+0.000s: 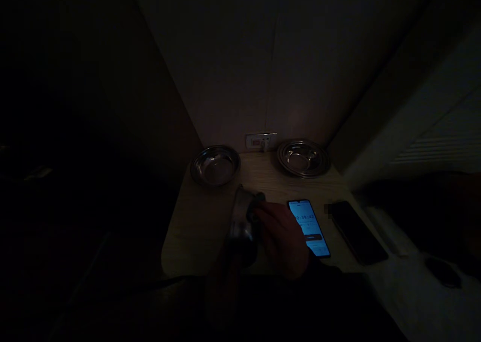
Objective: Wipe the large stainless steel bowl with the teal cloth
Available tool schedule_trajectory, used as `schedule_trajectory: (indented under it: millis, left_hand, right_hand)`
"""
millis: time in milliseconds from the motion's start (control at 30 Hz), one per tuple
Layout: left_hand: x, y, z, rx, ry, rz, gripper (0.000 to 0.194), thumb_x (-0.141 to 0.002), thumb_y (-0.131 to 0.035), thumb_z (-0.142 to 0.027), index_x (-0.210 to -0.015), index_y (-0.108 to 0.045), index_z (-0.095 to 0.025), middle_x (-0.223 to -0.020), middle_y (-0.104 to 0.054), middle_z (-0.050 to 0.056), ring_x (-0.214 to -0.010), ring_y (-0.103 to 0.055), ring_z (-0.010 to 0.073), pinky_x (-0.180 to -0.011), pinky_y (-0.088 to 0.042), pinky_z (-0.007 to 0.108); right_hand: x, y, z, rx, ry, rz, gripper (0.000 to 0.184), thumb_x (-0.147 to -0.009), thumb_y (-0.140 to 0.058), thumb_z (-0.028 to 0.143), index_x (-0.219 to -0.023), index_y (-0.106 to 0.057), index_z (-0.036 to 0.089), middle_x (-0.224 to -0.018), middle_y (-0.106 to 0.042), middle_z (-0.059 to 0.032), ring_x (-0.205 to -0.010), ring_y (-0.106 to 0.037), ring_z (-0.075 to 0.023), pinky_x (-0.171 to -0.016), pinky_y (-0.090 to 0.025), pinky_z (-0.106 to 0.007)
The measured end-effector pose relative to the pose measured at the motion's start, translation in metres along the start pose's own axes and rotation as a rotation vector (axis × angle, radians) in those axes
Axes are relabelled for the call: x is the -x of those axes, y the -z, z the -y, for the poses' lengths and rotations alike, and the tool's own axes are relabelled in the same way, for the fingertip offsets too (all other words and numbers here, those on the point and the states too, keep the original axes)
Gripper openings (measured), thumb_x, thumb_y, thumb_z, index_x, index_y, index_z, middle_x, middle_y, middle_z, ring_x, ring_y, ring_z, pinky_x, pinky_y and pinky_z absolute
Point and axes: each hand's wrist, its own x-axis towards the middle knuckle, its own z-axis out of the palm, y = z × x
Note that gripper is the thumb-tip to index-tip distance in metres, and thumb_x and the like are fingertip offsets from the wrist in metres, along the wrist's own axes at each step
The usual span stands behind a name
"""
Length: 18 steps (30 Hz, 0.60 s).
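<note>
A shiny metal cup (240,216) is tilted above the wooden table, with its rim toward the back. My left hand (227,277), very dim, grips the cup from below; its fingers are mostly lost in the dark. At the cup's right side is my right hand (283,236), its fingers closed on a small dark, cloth-like wad (257,204) that touches the metal. Poor light hides the wad's exact kind.
Two stacks of metal plates or shallow bowls stand at the back, left (215,166) and right (302,159). Between them a wall socket (260,141) holds a plug. Right of my hand lie a lit phone (315,231) showing a timer and a dark phone (358,234) on the table (188,231).
</note>
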Motion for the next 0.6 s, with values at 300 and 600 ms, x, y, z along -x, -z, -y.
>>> schedule_trajectory:
  millis: [300,600]
  left_hand:
    - [0.005,-0.010,0.006,-0.025,0.074,-0.019,0.032,-0.086,-0.049,-0.039,-0.112,-0.062,-0.026,-0.111,-0.067,0.004,-0.102,-0.062,0.0234,-0.083,-0.051,0.033]
    - [0.005,-0.015,0.008,-0.030,0.087,-0.020,0.037,-0.083,-0.050,-0.041,-0.114,-0.064,-0.026,-0.106,-0.070,0.005,-0.097,-0.065,0.0246,-0.082,-0.053,0.034]
  right_hand:
    - [-0.007,0.010,-0.002,0.172,0.128,0.065,0.028,-0.092,-0.043,0.020,-0.112,-0.062,0.021,-0.110,-0.067,-0.0054,-0.095,-0.054,-0.0214,-0.077,-0.045,-0.037]
    - [0.012,0.014,0.017,0.160,0.159,0.034,0.025,-0.093,-0.045,0.019,-0.110,-0.063,0.023,-0.107,-0.069,-0.0027,-0.096,-0.053,-0.0206,-0.075,-0.046,-0.035]
